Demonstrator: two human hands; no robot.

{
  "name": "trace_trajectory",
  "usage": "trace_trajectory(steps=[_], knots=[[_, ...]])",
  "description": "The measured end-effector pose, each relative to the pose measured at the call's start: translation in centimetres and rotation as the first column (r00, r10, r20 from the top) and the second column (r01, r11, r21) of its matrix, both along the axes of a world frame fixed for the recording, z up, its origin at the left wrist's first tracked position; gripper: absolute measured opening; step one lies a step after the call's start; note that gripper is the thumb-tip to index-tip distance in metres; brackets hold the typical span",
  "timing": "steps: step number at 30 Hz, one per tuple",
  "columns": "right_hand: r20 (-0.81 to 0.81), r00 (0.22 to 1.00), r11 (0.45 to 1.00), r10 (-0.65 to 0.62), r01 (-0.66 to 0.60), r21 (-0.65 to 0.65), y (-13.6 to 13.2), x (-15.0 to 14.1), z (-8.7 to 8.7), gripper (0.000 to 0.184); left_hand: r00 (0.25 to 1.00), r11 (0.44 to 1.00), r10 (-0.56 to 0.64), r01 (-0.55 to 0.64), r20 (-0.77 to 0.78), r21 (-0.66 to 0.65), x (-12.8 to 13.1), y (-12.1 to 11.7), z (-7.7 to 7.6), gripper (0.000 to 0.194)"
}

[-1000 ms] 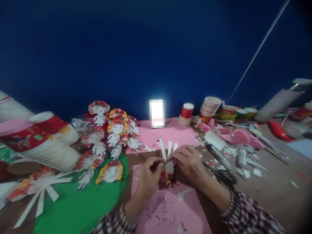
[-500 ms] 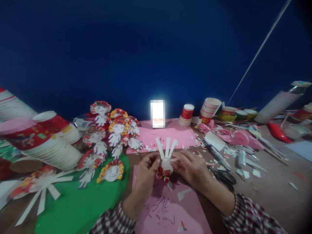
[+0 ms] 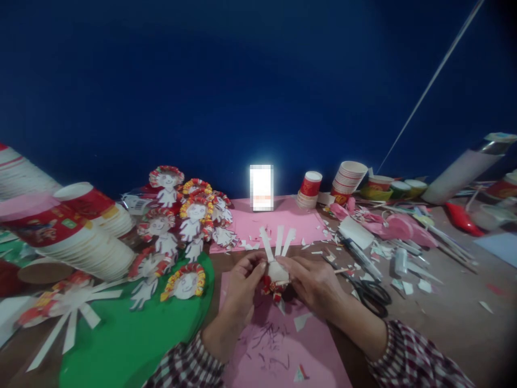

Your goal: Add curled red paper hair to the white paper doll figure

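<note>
Both my hands hold a small cut paper-cup figure (image 3: 277,272) over a pink sheet (image 3: 283,345) at the table's front. The figure has a round white middle, three white strips fanning upward and red curled pieces below. My left hand (image 3: 242,288) pinches its left side with fingers closed. My right hand (image 3: 313,283) grips its right side, fingers curled round it. Checked sleeves cover both wrists.
Several finished paper dolls (image 3: 189,215) with red and yellow curled hair lie left on a green sheet (image 3: 133,345). Stacks of red and white paper cups (image 3: 76,231) lie far left, more cups (image 3: 347,180) at the back. Black scissors (image 3: 369,293), pens and scraps sit right. A bright phone (image 3: 261,187) stands behind.
The figure has been raised and turned slightly in my hands, its strips now fanned more upright. Both hands have closed in nearer to each other around it.
</note>
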State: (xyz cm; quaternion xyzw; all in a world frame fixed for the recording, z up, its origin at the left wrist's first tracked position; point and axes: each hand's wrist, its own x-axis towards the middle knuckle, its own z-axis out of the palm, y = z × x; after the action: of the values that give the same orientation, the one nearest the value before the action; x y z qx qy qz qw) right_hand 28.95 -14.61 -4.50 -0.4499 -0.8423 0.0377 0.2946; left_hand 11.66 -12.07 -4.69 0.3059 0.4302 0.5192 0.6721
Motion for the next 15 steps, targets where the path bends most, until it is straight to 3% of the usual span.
trace_trajectory(steps=[15], knots=[[-0.018,0.999,0.994,0.039,-0.037,0.104,-0.12,-0.07,0.01,0.034,0.997,0.997,-0.072,0.073,-0.035,0.024,-0.25,0.14,-0.24,0.048]])
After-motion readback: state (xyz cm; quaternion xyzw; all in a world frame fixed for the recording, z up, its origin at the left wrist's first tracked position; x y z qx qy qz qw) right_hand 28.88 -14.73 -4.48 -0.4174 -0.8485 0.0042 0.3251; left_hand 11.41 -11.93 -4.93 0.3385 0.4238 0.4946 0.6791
